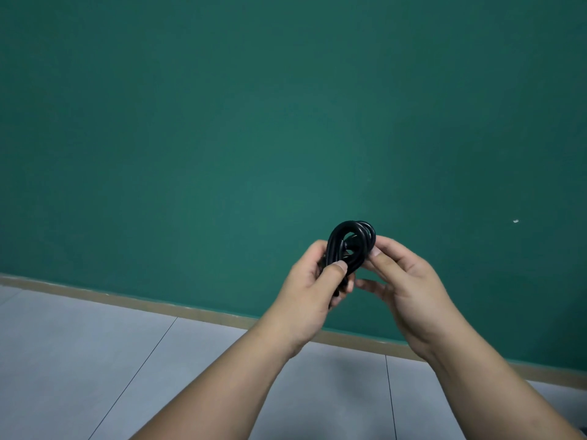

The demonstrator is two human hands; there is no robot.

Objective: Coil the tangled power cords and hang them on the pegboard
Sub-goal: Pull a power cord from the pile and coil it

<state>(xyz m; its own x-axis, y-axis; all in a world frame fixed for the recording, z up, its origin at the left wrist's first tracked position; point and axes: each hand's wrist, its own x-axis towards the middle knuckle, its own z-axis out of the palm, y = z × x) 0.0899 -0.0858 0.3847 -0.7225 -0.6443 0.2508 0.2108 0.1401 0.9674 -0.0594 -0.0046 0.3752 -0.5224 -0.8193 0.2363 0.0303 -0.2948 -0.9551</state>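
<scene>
I have one black power cord (pixel 349 242) bunched into a small, tight coil, held up in mid-air in front of the green wall (pixel 222 122), right of centre and above the grey tiled floor (pixel 95 360). The left hand (pixel 313 281) grips the lower part of the bundle: its fingers curl round the strands and the thumb presses on the near side. The right hand (pixel 405 274) pinches the right edge of the loop between thumb and forefinger, while its other fingers hang loosely spread beneath, holding nothing.

I judge the coiling of this cord to be at its end: the loops lie together and I see no long tail hanging free, though the plugs are hidden inside the bundle or behind the hands. Whether the end is tucked in, I cannot tell.

The next move, as I read it, calls for securing the last turn so the loops do not spring apart, then carrying the coil to the pegboard. No pegboard or hook shows from here, only bare wall and the tan skirting strip (pixel 127 298), so I must first turn the head to find it.
</scene>
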